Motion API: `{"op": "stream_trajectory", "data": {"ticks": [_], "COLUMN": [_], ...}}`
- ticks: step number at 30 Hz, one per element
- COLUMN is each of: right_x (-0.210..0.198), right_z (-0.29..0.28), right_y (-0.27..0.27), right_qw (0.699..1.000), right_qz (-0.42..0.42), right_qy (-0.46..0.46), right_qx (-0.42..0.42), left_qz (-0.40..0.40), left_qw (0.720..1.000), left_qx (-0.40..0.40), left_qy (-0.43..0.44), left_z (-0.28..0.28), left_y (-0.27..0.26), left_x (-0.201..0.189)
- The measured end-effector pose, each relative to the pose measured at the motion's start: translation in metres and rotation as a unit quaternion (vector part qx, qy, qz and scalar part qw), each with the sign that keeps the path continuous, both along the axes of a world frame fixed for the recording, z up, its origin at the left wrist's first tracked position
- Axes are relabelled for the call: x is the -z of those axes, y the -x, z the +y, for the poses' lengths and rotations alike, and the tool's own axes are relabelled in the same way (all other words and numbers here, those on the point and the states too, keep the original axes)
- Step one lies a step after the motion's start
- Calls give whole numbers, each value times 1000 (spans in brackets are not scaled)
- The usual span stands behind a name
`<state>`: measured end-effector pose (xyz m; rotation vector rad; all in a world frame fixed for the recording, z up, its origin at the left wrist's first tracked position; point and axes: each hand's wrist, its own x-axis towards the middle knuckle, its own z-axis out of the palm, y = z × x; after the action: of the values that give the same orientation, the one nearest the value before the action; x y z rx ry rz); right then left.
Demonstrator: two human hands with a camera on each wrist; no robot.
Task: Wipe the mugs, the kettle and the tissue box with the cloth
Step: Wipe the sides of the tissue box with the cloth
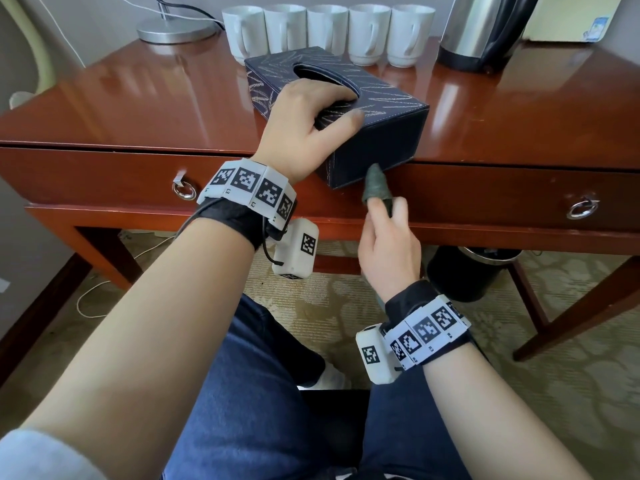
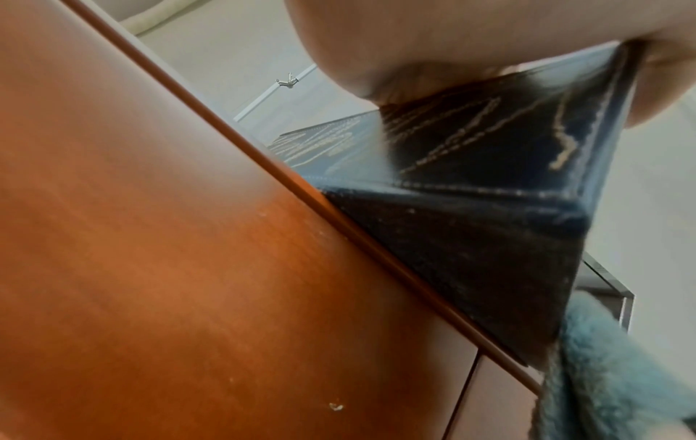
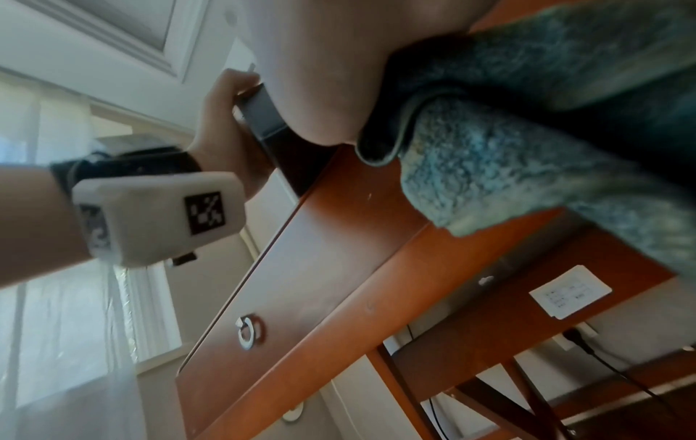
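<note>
Fingers (image 1: 341, 95) of the left hand (image 1: 304, 126) curl into the tissue box (image 1: 377, 133) opening, box overhanging the tabletop (image 1: 138, 98) edge; right hand (image 1: 389, 251) pinches the cloth (image 1: 375, 185) beside its corner. Left wrist: box corner (image 2: 489, 238) past the edge. Right wrist: cloth (image 3: 508, 148) gripped; label unreadable.

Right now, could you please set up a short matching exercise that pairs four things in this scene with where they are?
Things:
1. tissue box
2. cloth
3. mugs
4. kettle

Places:
A. in a row at the back of the desk
B. at the desk's front edge, under the left hand
C. at the back right of the desk
D. in the right hand, in front of the desk

Pairs: 1-B, 2-D, 3-A, 4-C
</note>
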<state>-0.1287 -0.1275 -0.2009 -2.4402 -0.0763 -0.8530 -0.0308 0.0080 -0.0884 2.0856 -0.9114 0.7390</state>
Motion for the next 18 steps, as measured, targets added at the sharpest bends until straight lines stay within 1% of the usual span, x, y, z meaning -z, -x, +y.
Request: {"op": "stream_trajectory", "data": {"ticks": [2,5,8,10,12,14,16,18], "right_x": [-4,-12,-17,-19,-21,-23,-24,-26], "right_z": [-7,-20,-32,-36,-36,-35,-34,-34], "right_y": [-3,-9,-14,-15,-15,-15,-15,-14], "right_qw": [999,995,988,985,982,978,972,963], "right_qz": [17,47,70,73,68,72,80,91], "right_qy": [-22,-65,-116,-141,-165,-193,-221,-252], "right_qx": [31,56,70,68,55,39,19,-2], "left_qz": [-4,-1,8,19,28,28,32,46], "left_qw": [999,992,967,947,935,932,935,945], "left_qx": [-3,-47,-121,-164,-190,-201,-196,-169], "left_qy": [-31,-119,-225,-276,-297,-301,-294,-277], "left_z": [1,1,-7,-17,-26,-31,-30,-22], "left_y": [-1,3,13,19,23,25,25,24], "left_x": [-3,-13,-26,-31,-31,-28,-26,-27]}}
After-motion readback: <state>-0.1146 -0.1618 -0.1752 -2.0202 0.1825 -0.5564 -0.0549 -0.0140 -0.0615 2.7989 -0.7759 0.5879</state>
